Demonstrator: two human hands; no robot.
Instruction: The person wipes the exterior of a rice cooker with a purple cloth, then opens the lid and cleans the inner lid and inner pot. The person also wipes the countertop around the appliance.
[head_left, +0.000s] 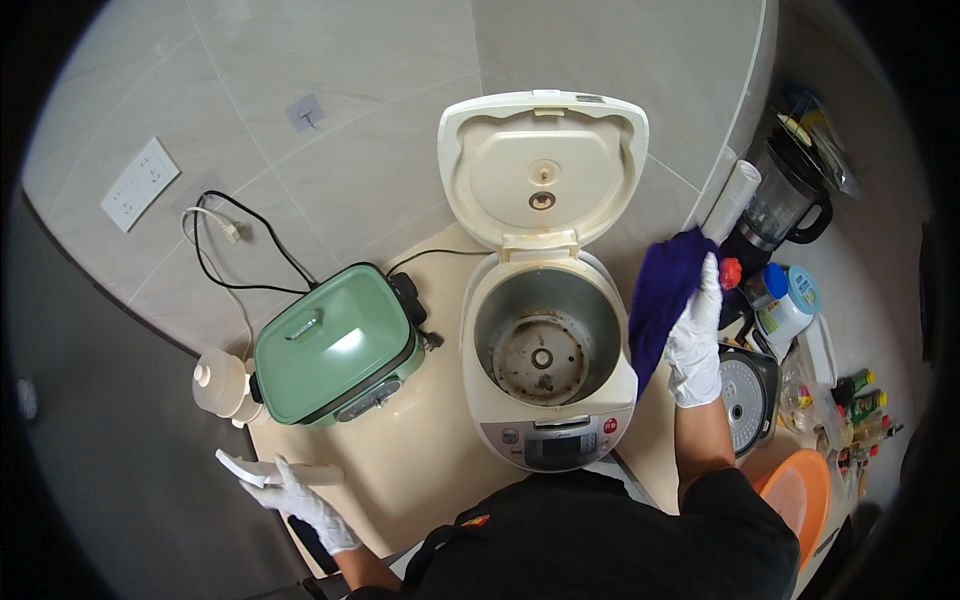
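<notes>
The white-gloved left hand (304, 506) is my left hand, and it grips a white bottle (319, 474) with a long head at the lower left. A purple cloth (664, 289) hangs from my right hand (694, 352), also gloved in white, just right of the rice cooker. That Midea rice cooker (495, 429) stands before me with its cream lid (495, 150) raised. No inner pot sits in it, and its metal chamber (491, 322) is bare. Brown stains and dark specks mark the heating plate (525, 356) at the bottom.
A green lidded electric cooker (352, 337) stands to the left, its black cord (255, 287) looping by the tiled wall. Right of my right arm are a blender (776, 195), a dark appliance with a perforated disc (739, 405), several bottles (862, 409) and an orange basin (817, 495).
</notes>
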